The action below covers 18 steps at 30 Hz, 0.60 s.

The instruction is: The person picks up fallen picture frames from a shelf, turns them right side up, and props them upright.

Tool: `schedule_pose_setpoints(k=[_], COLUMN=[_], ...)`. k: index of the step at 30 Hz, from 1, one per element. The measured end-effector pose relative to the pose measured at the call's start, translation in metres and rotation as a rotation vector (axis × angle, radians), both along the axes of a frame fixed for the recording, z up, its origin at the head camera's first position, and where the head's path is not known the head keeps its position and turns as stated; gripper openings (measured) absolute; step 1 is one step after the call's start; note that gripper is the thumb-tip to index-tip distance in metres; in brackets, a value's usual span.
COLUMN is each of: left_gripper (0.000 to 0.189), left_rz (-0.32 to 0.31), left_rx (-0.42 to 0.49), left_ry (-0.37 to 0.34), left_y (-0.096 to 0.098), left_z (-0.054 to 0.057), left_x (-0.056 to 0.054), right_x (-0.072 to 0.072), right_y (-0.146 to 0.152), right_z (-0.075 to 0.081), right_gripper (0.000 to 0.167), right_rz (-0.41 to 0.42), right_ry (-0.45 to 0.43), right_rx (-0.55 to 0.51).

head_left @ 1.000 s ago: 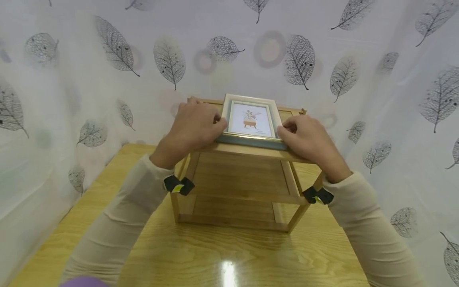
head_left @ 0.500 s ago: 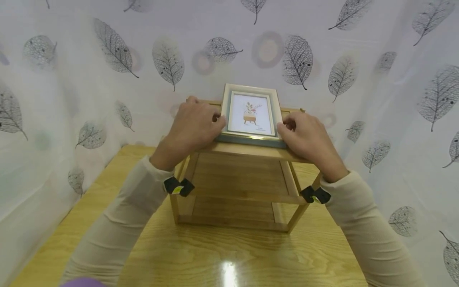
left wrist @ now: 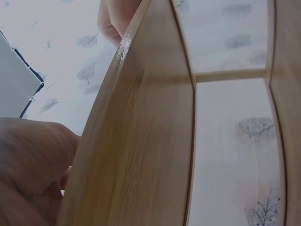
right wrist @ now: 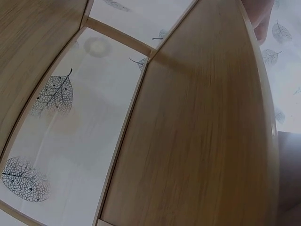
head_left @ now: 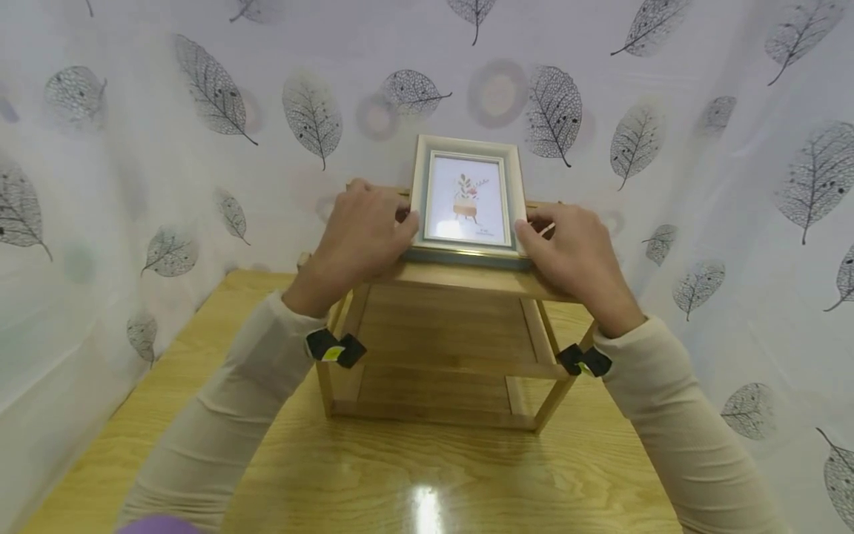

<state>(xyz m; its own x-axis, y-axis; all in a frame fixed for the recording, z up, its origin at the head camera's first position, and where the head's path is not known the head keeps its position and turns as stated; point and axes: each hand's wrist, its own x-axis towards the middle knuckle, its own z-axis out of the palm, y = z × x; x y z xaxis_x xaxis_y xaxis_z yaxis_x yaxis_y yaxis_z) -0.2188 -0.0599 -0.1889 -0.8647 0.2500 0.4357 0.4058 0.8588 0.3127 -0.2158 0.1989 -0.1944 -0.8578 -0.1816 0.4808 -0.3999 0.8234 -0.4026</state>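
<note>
A picture frame (head_left: 468, 250) with a pale border and a print of a potted plant leans back on the top board of a wooden shelf (head_left: 460, 278). Its lower edge sits near the board's front, and its far edge is raised. At the frame's left side, my left hand (head_left: 363, 230) holds the edge with the thumb in front. My right hand (head_left: 574, 245) grips the right side in the same manner. Both hands' other fingers are partly hidden behind the frame. In the left wrist view, part of the left hand (left wrist: 33, 165) shows beside the board.
Under the top board the shelf has a middle board (head_left: 454, 326) and a bottom board (head_left: 434, 389). It stands on a glossy wood-grain table (head_left: 373, 475). A white curtain (head_left: 253, 178) with leaf prints hangs close behind. A purple object (head_left: 160, 524) shows at the lower left edge.
The picture frame has tilted up from lying nearly flat, its far edge rising while its lower edge stays on the shelf. Both hands remain at its sides, almost in place.
</note>
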Motion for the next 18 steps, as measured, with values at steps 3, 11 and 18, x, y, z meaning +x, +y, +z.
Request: schedule_pose_setpoints(k=[3,11,18], left_gripper=[0.032,0.028,0.028], left_rz=[-0.005,0.008,0.011], left_rx=[0.014,0.081,0.113], left_ry=[0.002,0.006,0.027], left_y=[-0.0008,0.0002,0.0029], left_z=[0.0001,0.0017,0.0027], left_x=[0.0002,0.0026,0.0019], right_x=[-0.0010,0.0004,0.0001], right_y=[-0.0015,-0.0023,-0.0030], right_z=[-0.0006,0.0010,0.0006], right_gripper=[0.035,0.035,0.036], right_rz=[0.002,-0.010,-0.023], right_ry=[0.017,0.030,0.056], right_rx=[-0.021,-0.097,-0.130])
